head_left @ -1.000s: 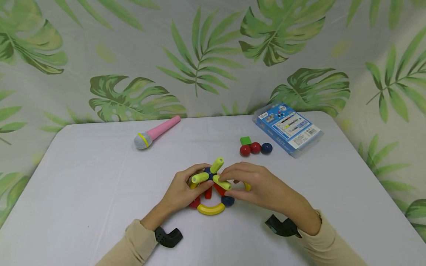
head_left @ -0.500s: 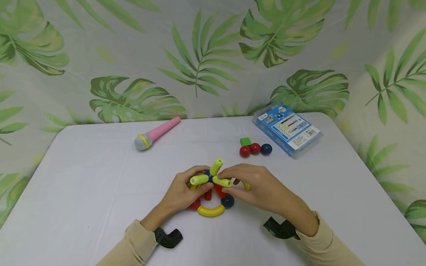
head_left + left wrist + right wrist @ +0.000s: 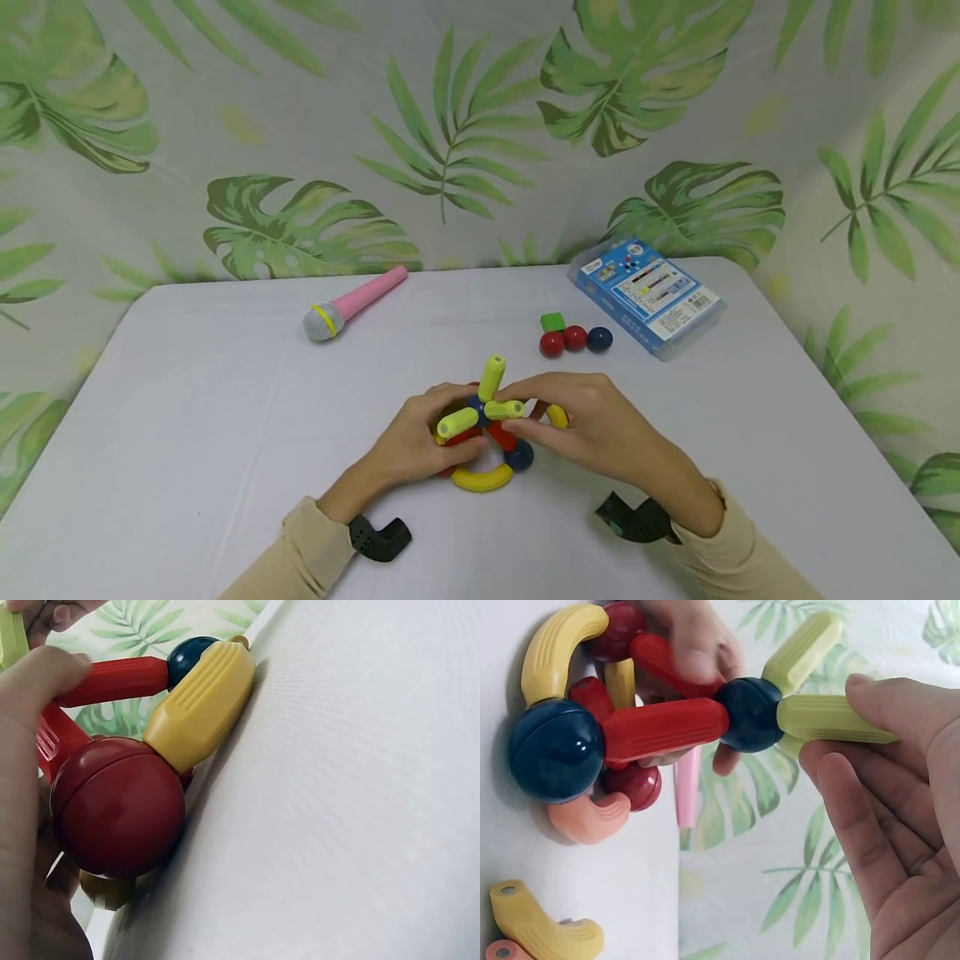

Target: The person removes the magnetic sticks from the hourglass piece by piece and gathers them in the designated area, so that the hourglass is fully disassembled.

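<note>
A toy structure of magnetic balls and rods stands on the table between the hands. Its ring of curved yellow rods (image 3: 482,480) and balls lies at the bottom, with red rods (image 3: 664,727) rising to a dark blue ball (image 3: 751,714). Several light green rods stick out from that ball. My left hand (image 3: 420,437) holds the structure from the left, its fingers around the red rods under the top ball. My right hand (image 3: 592,417) pinches one light green rod (image 3: 829,718) between thumb and fingers. The structure's far side is partly hidden by the hands.
Behind the hands lie a green block (image 3: 552,322), two red balls (image 3: 574,337) and a dark blue ball (image 3: 599,339). A blue box (image 3: 651,293) is at the back right, a pink toy microphone (image 3: 356,304) at the back left. Loose curved rods (image 3: 547,926) lie beside the structure.
The top ball and its green rods have turned and shifted slightly right. The left hand's thumb has moved lower. The right hand keeps its pinch on the green rod.
</note>
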The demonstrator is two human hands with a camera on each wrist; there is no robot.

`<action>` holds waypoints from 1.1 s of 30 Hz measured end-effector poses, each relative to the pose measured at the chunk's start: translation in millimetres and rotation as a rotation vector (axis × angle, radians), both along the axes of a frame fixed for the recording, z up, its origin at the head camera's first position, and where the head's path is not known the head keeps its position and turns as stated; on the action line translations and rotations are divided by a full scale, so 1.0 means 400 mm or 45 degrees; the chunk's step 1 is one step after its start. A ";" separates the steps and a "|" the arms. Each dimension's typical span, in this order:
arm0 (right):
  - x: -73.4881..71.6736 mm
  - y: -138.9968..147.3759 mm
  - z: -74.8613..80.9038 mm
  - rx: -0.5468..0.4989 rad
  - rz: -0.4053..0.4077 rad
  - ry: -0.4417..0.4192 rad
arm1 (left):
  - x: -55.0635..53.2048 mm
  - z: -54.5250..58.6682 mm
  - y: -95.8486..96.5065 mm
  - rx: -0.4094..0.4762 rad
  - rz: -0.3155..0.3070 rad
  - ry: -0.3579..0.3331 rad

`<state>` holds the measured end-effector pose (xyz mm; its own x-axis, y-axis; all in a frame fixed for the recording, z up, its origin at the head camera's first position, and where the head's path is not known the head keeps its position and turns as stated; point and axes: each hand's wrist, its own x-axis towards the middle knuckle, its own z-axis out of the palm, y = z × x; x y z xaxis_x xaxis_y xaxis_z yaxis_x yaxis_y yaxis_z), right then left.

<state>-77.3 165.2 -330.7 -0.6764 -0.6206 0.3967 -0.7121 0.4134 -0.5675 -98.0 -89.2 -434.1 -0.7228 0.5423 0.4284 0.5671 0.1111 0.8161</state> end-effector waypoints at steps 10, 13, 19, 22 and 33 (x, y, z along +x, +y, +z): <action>-0.014 0.003 -0.010 -0.124 -0.011 -0.139 | 0.014 0.010 0.005 0.038 0.039 -0.159; -0.016 0.006 -0.012 -0.147 -0.021 -0.152 | 0.014 0.012 0.007 0.030 0.048 -0.168; -0.017 0.014 -0.008 -0.173 -0.014 -0.148 | 0.010 0.007 0.006 0.013 0.058 -0.169; -0.019 0.027 0.006 -0.208 -0.034 -0.081 | 0.007 0.005 0.003 -0.005 0.082 -0.171; -0.038 0.103 0.051 -0.191 -0.172 0.098 | 0.010 0.009 -0.001 -0.022 0.074 -0.186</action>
